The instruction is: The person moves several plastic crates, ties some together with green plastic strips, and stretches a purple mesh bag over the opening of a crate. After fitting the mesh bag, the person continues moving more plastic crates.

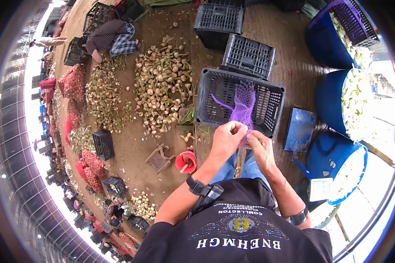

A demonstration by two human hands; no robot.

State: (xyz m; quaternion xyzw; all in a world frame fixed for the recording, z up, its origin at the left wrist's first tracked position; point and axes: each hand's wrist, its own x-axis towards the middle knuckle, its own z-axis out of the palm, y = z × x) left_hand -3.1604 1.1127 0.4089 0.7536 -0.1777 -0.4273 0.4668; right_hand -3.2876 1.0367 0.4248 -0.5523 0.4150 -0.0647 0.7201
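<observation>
A purple mesh bag (245, 100) hangs down over the inside of a black plastic crate (204, 107). Its near end is pinched between my two hands, which meet at the crate's near rim. My left hand (225, 136) has its thumb and fingers closed on the mesh. Close beside it, my right hand (260, 149) also grips the bunched end with its fingertips. A loose purple strip (221, 103) lies curled to the left of the bag. The exact point where the mesh passes between my fingers is partly hidden.
Stacked black crates (249, 56) stand beyond. Heaps of garlic (162, 81) spread over the floor leftward, near a red bucket (185, 162) and a small stool (159, 158). Blue barrels (330, 105) and a blue platform scale (299, 130) stand on the right. A person (107, 37) bends at upper left.
</observation>
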